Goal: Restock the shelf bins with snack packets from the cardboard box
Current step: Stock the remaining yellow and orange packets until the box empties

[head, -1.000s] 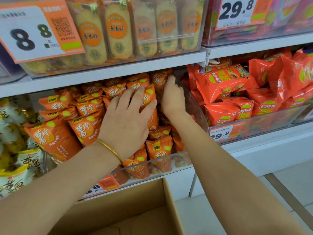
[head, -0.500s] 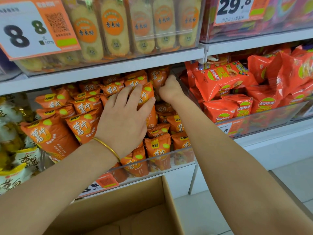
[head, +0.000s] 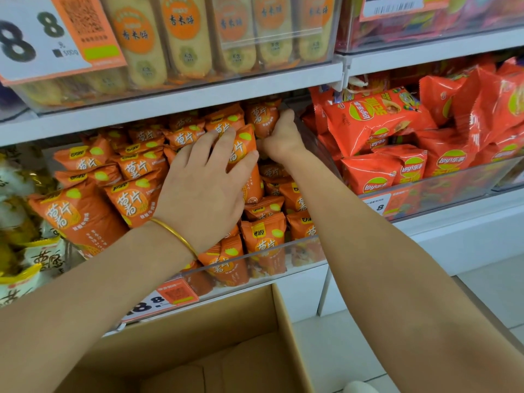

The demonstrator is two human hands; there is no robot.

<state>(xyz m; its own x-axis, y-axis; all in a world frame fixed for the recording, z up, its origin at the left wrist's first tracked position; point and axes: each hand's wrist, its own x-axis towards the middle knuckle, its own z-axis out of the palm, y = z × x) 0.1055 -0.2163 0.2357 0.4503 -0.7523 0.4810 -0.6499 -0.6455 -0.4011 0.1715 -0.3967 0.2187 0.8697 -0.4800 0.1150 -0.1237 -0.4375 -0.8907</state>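
Figure: restocking the bin of orange packets. The left hand [head: 204, 180] is lying flat with its fingers spread wide, holding nothing and pressing on the orange snack packets [head: 136, 199] heaped in the clear shelf bin [head: 272, 252]. Its fingertips are resting on the top packet [head: 241, 146]. The right hand [head: 283, 137] is reaching deep under the upper shelf [head: 184, 102], curled against a rear packet [head: 262, 117] beside the bin's side wall [head: 310, 129]. Its fingertips are hidden, so whether this grip is pinching the packet or merely nudging it cannot be told. Likely risks: the heap is standing higher than the bin's low front lip. Packets near the front are therefore liable to slide over it once the flat hand is lifted, dropping toward the cardboard box [head: 198, 330] or the floor [head: 340, 341]. Hard pressing is liable to crush the contents or burst an air-filled bag. A packet forced into the narrow gap under the shelf may jam there or spill into the neighbouring bin of red packets [head: 380, 120]. Surroundings: the box is standing directly below the bin, showing only brown card in the part in view. A price tag [head: 161, 300] is hanging on the bin front. Pale rice-cracker packs [head: 141, 43] are filling the bin above, and yellow-and-white packets [head: 31, 256] are lying to the left. A gold bangle [head: 175, 235] is circling the left wrist and could snag a bag seam.
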